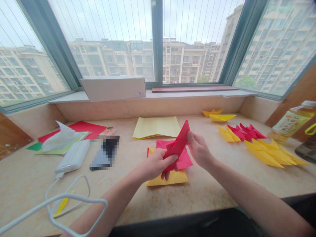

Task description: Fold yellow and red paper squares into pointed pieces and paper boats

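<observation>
Red paper (pixel 181 136): folded, held clear of the counter over pink paper (pixel 186 160) and yellow paper (pixel 170 179). Long axis slants, lower end near left, upper end pointing toward the window and rightward. Left hand (pixel 156 161) pinches the lower part, thumb on top, fingers beneath. Right hand (pixel 199 148) pinches the edge near the upper end. Step, as I judge it: shaping a fold mid-air; calls for a steady left pinch, right fingers working the edge. Beyond: pale sheets (pixel 156 126). Right: red boats (pixel 247 131), yellow boats (pixel 274 153).
</observation>
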The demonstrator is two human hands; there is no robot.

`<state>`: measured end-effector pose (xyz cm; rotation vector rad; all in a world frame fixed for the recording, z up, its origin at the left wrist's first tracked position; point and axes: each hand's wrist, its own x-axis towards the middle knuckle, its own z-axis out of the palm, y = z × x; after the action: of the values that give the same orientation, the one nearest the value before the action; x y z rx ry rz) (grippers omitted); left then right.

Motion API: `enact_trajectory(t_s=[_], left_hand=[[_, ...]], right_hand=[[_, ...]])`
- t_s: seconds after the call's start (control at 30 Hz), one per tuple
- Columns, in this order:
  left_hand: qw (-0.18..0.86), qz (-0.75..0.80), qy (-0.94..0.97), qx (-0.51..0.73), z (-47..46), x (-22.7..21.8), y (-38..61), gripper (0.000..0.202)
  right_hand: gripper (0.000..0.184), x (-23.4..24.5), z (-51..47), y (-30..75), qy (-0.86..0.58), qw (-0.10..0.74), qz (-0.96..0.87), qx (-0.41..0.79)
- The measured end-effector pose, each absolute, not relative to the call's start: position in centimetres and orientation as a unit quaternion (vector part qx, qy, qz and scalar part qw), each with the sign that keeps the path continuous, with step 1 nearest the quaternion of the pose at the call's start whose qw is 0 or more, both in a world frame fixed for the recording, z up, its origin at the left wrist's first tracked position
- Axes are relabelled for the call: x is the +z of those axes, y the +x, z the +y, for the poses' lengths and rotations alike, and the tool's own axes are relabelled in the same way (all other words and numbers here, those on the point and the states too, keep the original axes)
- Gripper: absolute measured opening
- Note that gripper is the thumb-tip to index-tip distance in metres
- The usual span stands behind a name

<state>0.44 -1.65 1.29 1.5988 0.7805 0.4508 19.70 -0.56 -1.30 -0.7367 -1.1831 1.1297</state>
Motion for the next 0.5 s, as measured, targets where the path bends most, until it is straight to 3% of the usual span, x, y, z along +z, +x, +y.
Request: enact_trajectory(t_s=[0.37,0.5], left_hand=[[0.538,0.348,0.723,0.259,-1.7,1.7,0.3,0.042],[0.462,0.338,0.772,0.276,-1.5,1.4,0.3,0.043]], right_hand=[[0.036,0.3,-0.6,20.5,-0.308,0.573,-0.577,0.493],[0.023,-0.4,-0.7,20.1,-0.285,0.564,-0.592,0.501]])
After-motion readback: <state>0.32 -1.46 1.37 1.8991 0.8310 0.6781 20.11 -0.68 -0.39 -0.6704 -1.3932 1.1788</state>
